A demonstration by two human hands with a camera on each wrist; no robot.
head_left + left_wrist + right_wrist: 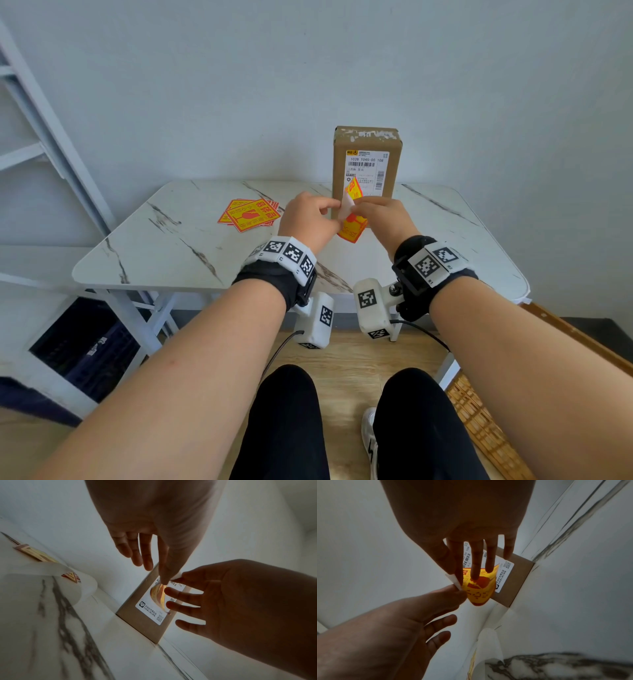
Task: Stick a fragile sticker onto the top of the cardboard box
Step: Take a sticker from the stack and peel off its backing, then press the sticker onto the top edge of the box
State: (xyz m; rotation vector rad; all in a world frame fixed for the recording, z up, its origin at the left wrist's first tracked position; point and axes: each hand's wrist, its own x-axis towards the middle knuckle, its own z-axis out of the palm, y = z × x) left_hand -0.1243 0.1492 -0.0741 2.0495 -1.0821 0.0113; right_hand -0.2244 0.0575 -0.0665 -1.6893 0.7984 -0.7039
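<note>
A brown cardboard box [366, 144] stands upright at the back of the marble table, its white shipping label facing me. Both hands hover in front of it with a yellow and red fragile sticker [352, 233] between them. My left hand [337, 213] pinches the white backing paper [347, 205] at the sticker's top corner. My right hand [356, 204] pinches the sticker beside it. In the right wrist view the sticker [479, 592] hangs curled behind my right hand [456, 574], and the left hand [458, 590] grips the backing [453, 580]. The box top is bare.
A stack of several more fragile stickers [250, 214] lies on the table [171, 257] to the left of my hands. A white frame [51, 137] leans at the far left. A woven basket [479, 421] sits on the floor at the lower right.
</note>
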